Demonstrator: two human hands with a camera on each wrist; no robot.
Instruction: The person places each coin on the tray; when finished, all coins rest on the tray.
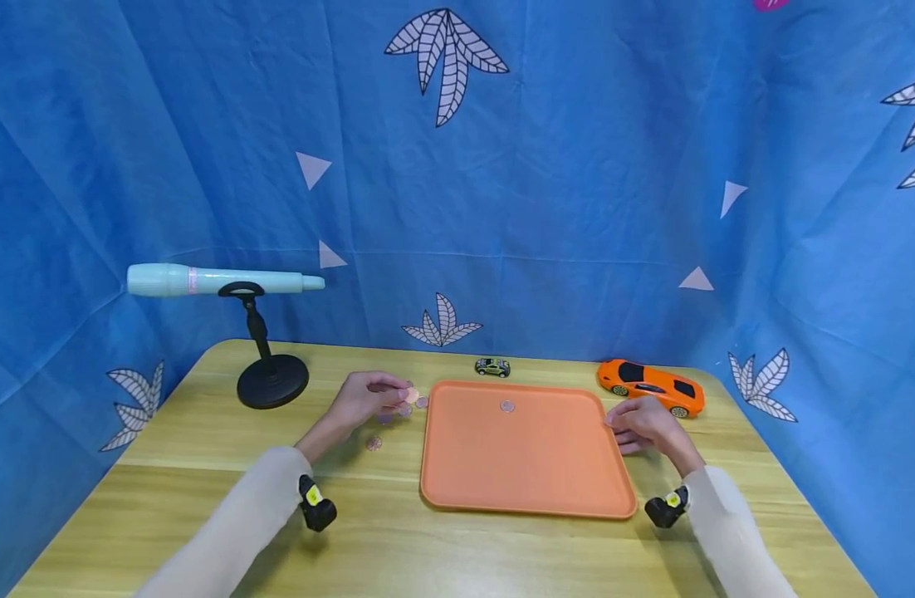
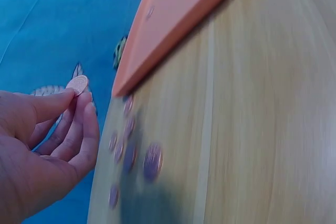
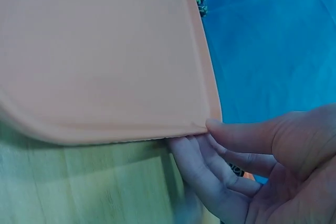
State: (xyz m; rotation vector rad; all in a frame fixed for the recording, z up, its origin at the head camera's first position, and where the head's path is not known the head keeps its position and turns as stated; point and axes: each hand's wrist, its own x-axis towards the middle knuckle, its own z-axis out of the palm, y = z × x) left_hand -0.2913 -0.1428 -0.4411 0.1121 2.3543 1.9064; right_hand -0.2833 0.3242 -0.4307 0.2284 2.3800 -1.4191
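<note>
Between thumb and fingers my left hand (image 1: 365,400) pinches a coin (image 2: 78,84), raised above the table just left of the orange tray (image 1: 528,465). Several loose coins (image 2: 153,161) lie on the wood under and beside that hand. One more coin (image 1: 507,405) sits inside the tray, toward its far edge. At the tray's right side, my right hand (image 1: 647,422) holds the rim near the far corner, thumb on top and fingers beneath, as the right wrist view shows.
A small green toy car (image 1: 492,367) stands behind the tray. An orange toy car (image 1: 650,388) is at the back right, close behind my right hand. On the left, a light blue microphone (image 1: 226,281) rests on a black stand (image 1: 273,381). A blue curtain (image 1: 517,191) surrounds the table.
</note>
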